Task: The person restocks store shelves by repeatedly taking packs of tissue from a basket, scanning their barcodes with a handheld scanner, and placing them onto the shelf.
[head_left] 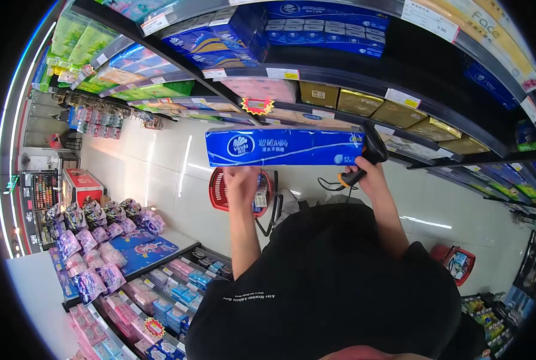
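A long blue Vinda tissue pack (286, 149) is held up level in front of my chest. My left hand (242, 183) grips its lower edge near the left end, and most of those fingers are hidden behind the pack. My right hand (370, 173) is closed around the handle of a black barcode scanner (374, 147), whose head is up against the pack's right end. A dark cord hangs from the scanner's handle. Below my left hand, a red shopping basket (219, 191) with some goods in it is partly covered by my forearm.
Shelves ahead hold blue tissue packs (325, 39), gold boxes (359, 103) and a pink pack (261, 90), with price tags along the edges. At lower left, a display carries pink and purple bags (91, 282). Another red basket (461, 264) is on the floor at right.
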The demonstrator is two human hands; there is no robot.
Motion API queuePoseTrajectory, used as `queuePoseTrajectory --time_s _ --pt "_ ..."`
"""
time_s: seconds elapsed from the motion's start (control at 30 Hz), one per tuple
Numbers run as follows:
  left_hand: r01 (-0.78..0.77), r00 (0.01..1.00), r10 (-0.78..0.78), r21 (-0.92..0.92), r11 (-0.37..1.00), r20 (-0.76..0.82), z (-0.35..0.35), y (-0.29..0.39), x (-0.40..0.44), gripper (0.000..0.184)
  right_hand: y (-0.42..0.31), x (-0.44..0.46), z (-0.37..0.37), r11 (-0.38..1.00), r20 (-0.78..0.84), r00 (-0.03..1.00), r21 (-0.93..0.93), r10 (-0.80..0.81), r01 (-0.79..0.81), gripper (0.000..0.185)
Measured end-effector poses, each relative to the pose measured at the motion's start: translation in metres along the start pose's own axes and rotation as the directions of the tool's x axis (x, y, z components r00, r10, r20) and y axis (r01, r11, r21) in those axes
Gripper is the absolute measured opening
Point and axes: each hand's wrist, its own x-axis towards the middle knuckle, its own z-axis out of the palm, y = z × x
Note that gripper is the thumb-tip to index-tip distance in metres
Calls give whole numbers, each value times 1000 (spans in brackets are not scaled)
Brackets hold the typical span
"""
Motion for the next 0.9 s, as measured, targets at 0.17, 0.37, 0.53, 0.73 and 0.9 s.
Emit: queuePoseTrajectory --time_s 0.17,0.37,0.53,0.73,0.9 --pt "167 985 -159 -107 980 72 39 -50 -24 62 5 -5 -22 990 -36 999 -134 28 -33 49" --pt "312 950 -311 32 950 -25 48 -69 -44 58 -2 0 -15 938 88 996 -343 -13 42 69" --pt "304 950 -303 1 953 -71 42 -65 -45 60 -5 6 -6 953 94 995 -303 21 8 62" --pt "292 954 -297 293 910 -30 49 -59 -41 47 -14 15 -13 975 3 981 -115 193 -191 36" --pt "262 949 -182 327 908 -256 80 -68 -30 37 -17 20 -27 941 -65 981 -278 183 -193 38"
